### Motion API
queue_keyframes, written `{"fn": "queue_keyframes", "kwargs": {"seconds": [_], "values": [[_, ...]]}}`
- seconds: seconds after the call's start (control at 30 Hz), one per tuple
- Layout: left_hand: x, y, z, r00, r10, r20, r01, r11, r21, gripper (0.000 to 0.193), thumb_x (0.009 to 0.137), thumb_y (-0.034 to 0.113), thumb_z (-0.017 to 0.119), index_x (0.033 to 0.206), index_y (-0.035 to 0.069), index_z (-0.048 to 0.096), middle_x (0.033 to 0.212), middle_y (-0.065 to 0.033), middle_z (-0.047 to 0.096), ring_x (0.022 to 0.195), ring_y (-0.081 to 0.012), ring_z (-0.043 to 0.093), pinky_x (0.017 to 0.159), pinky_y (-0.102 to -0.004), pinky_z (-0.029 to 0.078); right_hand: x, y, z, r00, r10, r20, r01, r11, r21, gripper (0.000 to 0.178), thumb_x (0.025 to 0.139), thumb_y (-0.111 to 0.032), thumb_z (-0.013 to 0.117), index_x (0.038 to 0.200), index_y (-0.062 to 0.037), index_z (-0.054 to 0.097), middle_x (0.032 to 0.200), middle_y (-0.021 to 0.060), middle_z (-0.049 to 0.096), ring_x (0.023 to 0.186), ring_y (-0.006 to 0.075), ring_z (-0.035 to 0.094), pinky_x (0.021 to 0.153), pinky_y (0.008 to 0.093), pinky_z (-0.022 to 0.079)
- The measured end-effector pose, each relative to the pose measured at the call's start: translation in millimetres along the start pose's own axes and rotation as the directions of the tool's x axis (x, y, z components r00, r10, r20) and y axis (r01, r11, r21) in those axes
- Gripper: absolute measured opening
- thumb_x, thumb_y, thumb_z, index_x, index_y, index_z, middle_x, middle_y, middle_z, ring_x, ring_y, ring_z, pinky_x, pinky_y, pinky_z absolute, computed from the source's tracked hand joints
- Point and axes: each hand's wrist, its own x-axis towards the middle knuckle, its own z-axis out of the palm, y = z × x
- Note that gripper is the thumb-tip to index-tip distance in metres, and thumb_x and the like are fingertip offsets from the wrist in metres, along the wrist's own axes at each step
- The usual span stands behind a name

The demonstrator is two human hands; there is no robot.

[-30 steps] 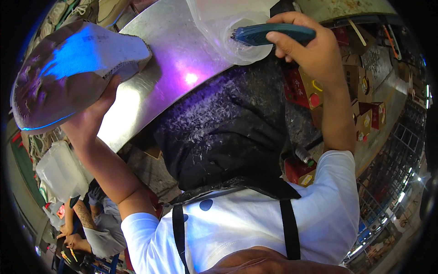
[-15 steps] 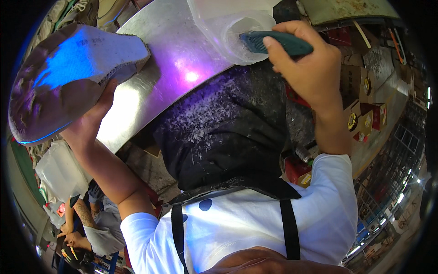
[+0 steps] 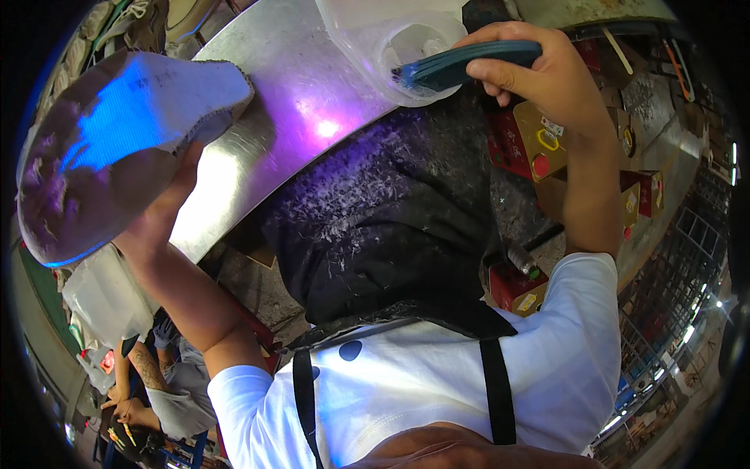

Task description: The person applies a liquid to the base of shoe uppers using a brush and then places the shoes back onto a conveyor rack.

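My left hand (image 3: 162, 213) is closed around a shoe (image 3: 129, 129) with its underside turned up, a pale fabric bottom edged with brownish material. Bluish light falls across it. Between the thumb and fingers of my right hand (image 3: 556, 82) is a brush (image 3: 476, 62) with a flat dark green handle. Its bristle end reaches into the opening of a translucent white plastic container (image 3: 351, 35). What lies inside the container is hard to make out.
The container stands on a shiny metal table (image 3: 293, 70). Pale shreds cover my black apron (image 3: 367, 211). Several shoes (image 3: 129, 27) sit at the far left, and red and gold boxes (image 3: 535, 141) to the right. Another person's arms (image 3: 137, 383) show at lower left.
The brush has tilted flatter, with its handle end raised, and my right hand has shifted slightly up and right. The shoe in my left hand has dipped a little at its wide end.
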Motion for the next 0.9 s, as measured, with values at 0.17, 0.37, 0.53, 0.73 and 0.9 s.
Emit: {"fn": "queue_keyframes", "kwargs": {"seconds": [0.17, 0.37, 0.53, 0.73, 0.9], "values": [[-51, 6, 3, 0.736, -0.512, 0.442, 0.674, 0.503, -0.54, 0.092, 0.089, 0.064, 0.06, 0.158, 0.012, 0.029, 0.161, -0.0146, 0.035, 0.149, -0.0368, 0.029, 0.122, -0.0534, 0.023, -6, 18, 12, 0.962, 0.266, -0.067, -0.148, 0.708, 0.691, 0.021, 0.093, -0.016, 0.073, 0.106, 0.0008, 0.069, 0.086, 0.0066, 0.07, 0.067, 0.0139, 0.069, 0.053, 0.0264, 0.058], [-52, 92, -32, 0.44, -0.713, 0.547, 0.443, -0.358, -0.822, 0.086, 0.101, 0.068, 0.028, 0.154, 0.001, 0.037, 0.161, -0.0214, 0.034, 0.15, -0.0372, 0.031, 0.123, -0.0581, 0.02, -43, 23, 45, 0.931, 0.154, -0.33, 0.076, 0.803, 0.591, 0.031, 0.092, -0.014, 0.069, 0.111, 0.0099, 0.065, 0.085, 0.0182, 0.071, 0.064, 0.0225, 0.071, 0.05, 0.031, 0.06], [-122, 70, -7, 0.923, -0.328, 0.199, 0.363, 0.58, -0.729, 0.076, 0.102, 0.055, 0.019, 0.149, -0.001, 0.04, 0.151, -0.024, 0.043, 0.142, -0.0378, 0.04, 0.118, -0.0519, 0.027, -41, 18, 138, 0.992, 0.126, 0.028, -0.061, 0.268, 0.962, 0.042, 0.095, -0.024, 0.065, 0.115, 0.0131, 0.063, 0.087, 0.0243, 0.07, 0.062, 0.0281, 0.07, 0.052, 0.0385, 0.059], [-133, 73, 9, 0.989, -0.131, -0.067, 0.072, 0.829, -0.555, 0.065, 0.105, 0.042, 0.016, 0.141, -0.003, 0.046, 0.139, -0.0304, 0.054, 0.129, -0.0399, 0.053, 0.112, -0.05, 0.035, 19, 8, 219, 0.996, 0.047, -0.069, 0.067, 0.043, 0.997, 0.035, 0.106, -0.021, 0.054, 0.124, 0.0088, 0.061, 0.11, 0.0219, 0.072, 0.097, 0.0272, 0.073, 0.088, 0.038, 0.06], [-120, 84, 0, 0.99, -0.075, -0.121, 0.012, 0.892, -0.452, 0.057, 0.101, 0.035, 0.046, 0.149, 0.015, 0.021, 0.135, -0.0277, 0.053, 0.115, -0.0465, 0.061, 0.098, -0.0576, 0.045, -30, 5, 205, 0.975, -0.209, -0.069, 0.182, 0.591, 0.786, 0.045, 0.1, -0.028, 0.064, 0.128, 0.0069, 0.059, 0.109, 0.0244, 0.071, 0.094, 0.0316, 0.073, 0.092, 0.0407, 0.057]]}}
